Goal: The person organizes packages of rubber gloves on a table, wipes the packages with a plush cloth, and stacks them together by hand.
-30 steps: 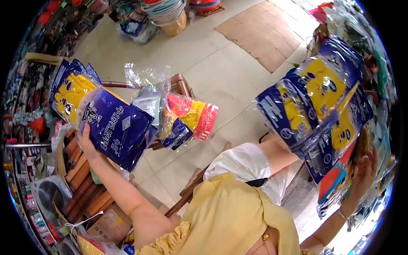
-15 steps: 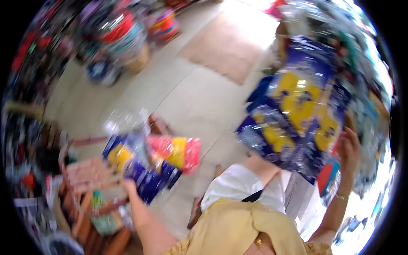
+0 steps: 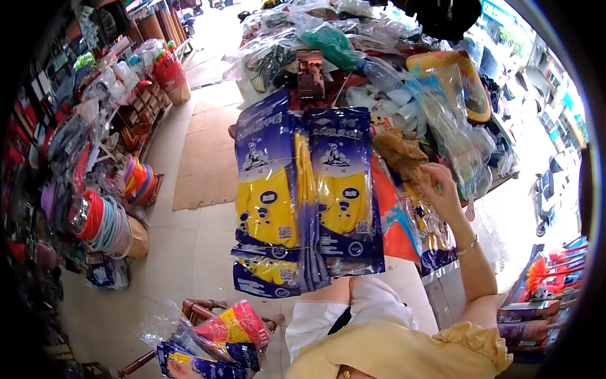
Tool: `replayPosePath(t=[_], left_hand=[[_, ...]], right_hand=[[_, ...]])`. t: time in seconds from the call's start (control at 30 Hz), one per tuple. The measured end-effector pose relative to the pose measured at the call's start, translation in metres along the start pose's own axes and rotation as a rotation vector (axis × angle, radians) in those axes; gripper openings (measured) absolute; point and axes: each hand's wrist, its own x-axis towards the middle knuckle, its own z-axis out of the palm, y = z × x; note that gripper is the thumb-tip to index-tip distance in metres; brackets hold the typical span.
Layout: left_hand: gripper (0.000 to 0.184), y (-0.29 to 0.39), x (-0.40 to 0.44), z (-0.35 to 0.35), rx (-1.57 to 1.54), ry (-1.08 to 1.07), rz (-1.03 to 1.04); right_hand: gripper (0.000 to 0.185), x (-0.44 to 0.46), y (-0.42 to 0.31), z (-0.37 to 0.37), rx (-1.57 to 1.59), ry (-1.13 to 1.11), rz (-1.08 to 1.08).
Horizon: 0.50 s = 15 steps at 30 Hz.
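Large blue packets with yellow gloves (image 3: pixel 268 202) hang or rest upright in the middle of the view, with white print and clear wrapping; what bears them is hidden. To their right, my right hand (image 3: pixel 442 192) has its fingers closed at the edge of a brown crumpled cloth (image 3: pixel 401 155). At the bottom left, my left hand (image 3: pixel 182 370) is partly cut off by the frame and grips a blue and yellow packet (image 3: pixel 211 366). Beside that packet lies a red and yellow packet (image 3: pixel 233 325), with clear plastic around it.
A heap of plastic-wrapped goods (image 3: pixel 366 50) fills the top, with a small dark box (image 3: pixel 310 74) on it. Cardboard (image 3: pixel 205 155) lies on the tiled floor. Stacked buckets (image 3: pixel 107 224) and crowded shelves stand left. A wooden chair frame (image 3: pixel 199 309) is at lower left.
The view has swung right towards the heap. My left hand and its packets now appear lower in the view. My right hand has gone from spread fingers to closed at the brown cloth.
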Motion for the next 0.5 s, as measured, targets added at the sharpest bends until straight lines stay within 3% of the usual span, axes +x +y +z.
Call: replayPosePath(t=[0.07, 0.13, 0.2, 0.23, 0.27, 0.3, 0.33, 0.4, 0.43, 0.5], left_hand=[[0.041, 0.076, -0.028, 0.024, -0.371, -0.318, 0.003], [0.031, 0.214, -0.105, 0.060, -0.659, -0.647, -0.036], [0.031, 0.266, -0.154, 0.079, -0.791, -1.256, 0.092], [0.037, 0.291, -0.184, 0.079, -0.666, -1.483, 0.012], [0.037, 0.311, -0.203, 0.103, -0.672, -1.949, -0.138], [0.035, 0.331, -0.232, 0.117, -0.411, -2.140, -0.159], [0.034, 0.336, -0.267, 0.140, -0.296, -2.278, 0.034], [0.040, 0.331, -0.325, 0.166, -0.165, -2.300, 0.200], [0.040, 0.325, -0.340, 0.173, -0.148, -2.290, 0.193], [0.040, 0.324, -0.360, 0.180, -0.347, -2.329, -0.022]], right_hand=[[0.049, 0.004, 0.010, 0.001, -0.087, -0.014, -0.016], [0.068, 0.005, 0.033, 0.007, -0.164, -0.081, -0.034], [0.075, 0.003, 0.043, 0.019, -0.190, -0.104, 0.005], [0.077, 0.002, 0.046, 0.025, -0.204, -0.113, 0.024], [0.074, 0.003, 0.047, 0.028, -0.234, -0.077, 0.001], [0.074, 0.003, 0.052, 0.030, -0.220, -0.089, 0.001], [0.071, 0.005, 0.058, 0.032, -0.196, -0.054, -0.010], [0.063, 0.006, 0.062, 0.031, -0.168, -0.009, -0.027], [0.063, 0.005, 0.063, 0.032, -0.150, -0.013, -0.025], [0.062, 0.004, 0.069, 0.031, -0.146, -0.010, -0.041]])
